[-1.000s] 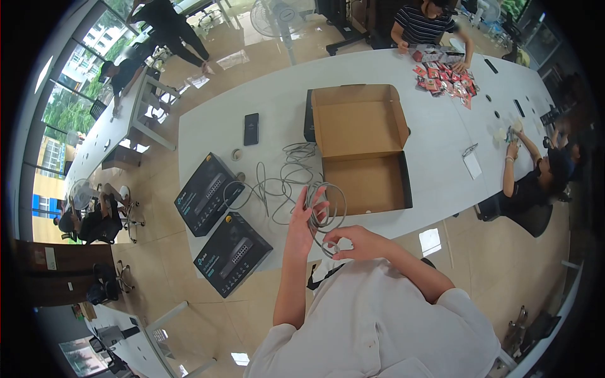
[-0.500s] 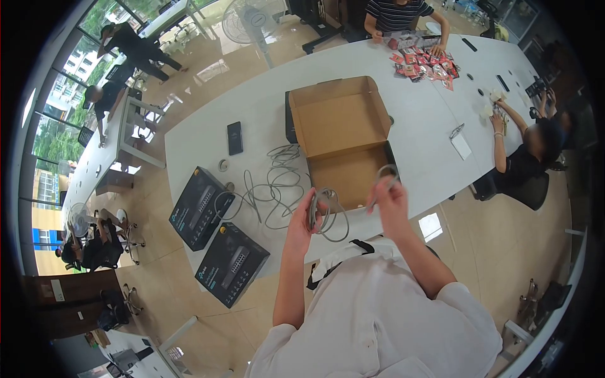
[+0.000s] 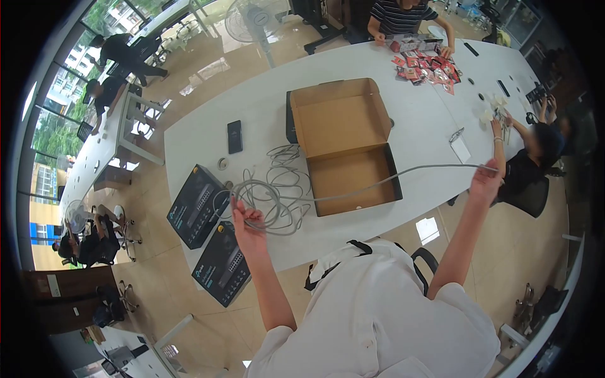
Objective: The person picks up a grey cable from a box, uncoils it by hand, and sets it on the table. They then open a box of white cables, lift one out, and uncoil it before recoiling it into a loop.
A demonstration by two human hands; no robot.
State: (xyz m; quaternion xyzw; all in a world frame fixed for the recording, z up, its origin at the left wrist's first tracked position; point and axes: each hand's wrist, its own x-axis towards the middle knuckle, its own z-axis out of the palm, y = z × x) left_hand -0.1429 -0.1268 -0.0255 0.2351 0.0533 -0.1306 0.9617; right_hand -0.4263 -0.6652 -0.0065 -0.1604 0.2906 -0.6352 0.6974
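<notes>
A grey cable stretches between my hands, passing over an open cardboard box. My left hand, near two dark printed boxes, holds the looped part of the cable. Out to the right, my right hand is closed on the far part of the cable. More grey cable lies in loose loops on the white table, between the printed boxes and the cardboard box.
A phone and a small roll lie on the table. Red packets are piled before a person at the far side. Another person sits at the right, near a white clipboard. A fan stands behind.
My hands have moved far apart, left hand leftward and right hand to the right and slightly up. The cable that was coiled between them is now drawn out in a long span.
</notes>
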